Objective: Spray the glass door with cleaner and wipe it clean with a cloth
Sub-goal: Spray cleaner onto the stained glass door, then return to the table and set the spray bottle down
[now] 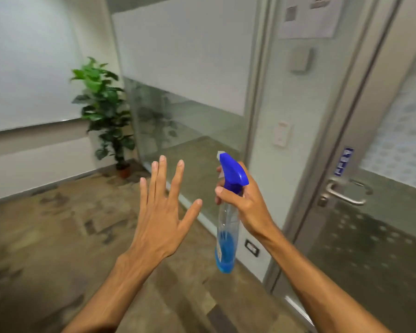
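My right hand [243, 205] grips the neck of a clear spray bottle [227, 236] with a blue trigger head and blue liquid in its lower part. The bottle hangs upright in front of me, nozzle pointing left. My left hand [161, 212] is raised beside it with fingers spread and holds nothing. The glass door [382, 236] with a metal lever handle [341, 194] stands to the right of the bottle, its upper pane frosted with a pattern. No cloth is in view.
A glass partition wall [185, 121] with a frosted band runs back to the left of the door frame. A potted green plant [106, 111] stands in the corner. Patterned carpet [58, 236] covers the floor. A wall socket [252, 247] sits low by the frame.
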The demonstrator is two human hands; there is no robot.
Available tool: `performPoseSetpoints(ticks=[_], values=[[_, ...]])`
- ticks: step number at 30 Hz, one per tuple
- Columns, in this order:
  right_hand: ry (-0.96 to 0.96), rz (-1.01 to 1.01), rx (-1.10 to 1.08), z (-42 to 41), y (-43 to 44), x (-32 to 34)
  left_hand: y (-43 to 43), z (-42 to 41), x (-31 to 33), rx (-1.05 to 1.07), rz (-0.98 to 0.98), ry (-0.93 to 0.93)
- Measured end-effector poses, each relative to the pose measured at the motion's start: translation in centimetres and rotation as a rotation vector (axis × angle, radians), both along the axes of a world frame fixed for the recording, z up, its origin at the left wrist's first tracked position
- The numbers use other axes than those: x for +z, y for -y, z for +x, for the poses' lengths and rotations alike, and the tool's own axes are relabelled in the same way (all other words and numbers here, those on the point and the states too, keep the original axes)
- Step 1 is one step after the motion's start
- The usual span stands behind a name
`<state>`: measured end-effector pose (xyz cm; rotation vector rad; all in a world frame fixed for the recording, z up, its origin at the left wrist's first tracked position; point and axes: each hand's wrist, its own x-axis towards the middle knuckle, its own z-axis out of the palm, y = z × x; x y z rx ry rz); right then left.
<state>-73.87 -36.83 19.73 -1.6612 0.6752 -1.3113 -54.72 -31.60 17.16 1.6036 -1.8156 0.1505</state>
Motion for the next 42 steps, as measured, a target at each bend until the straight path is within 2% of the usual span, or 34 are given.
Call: performPoseSetpoints(ticks=[12,16,25,33,38,42], values=[[-0.073,0.053,0.601,24.0,0.0,-3.3,-8.9,19.0,-3.1,0.527,0.054,-0.104],[-0.09,0.051,0.74,31.9,0.0,-4.8,-11.0,24.1,-4.6,0.7,0.092,-0.114],[-0.221,0.135,1.089,47.7,-3.1,-7.9,-16.7,32.5,-8.6,1.137,0.142,-0.279],[-0.325,0.173,1.265,60.1,-9.5,-10.1,-23.6,39.7,-12.0,1.442,0.259,-0.307],[-0.356,0.105,1.285,68.5,-14.4,-12.5,-27.9,45.6,-14.8,1.526,0.309,-0.342],[-0.422,0.135,1.292,74.8,-18.9,-14.5,-31.9,50.7,-17.2,1.559,0.341,-0.388]])
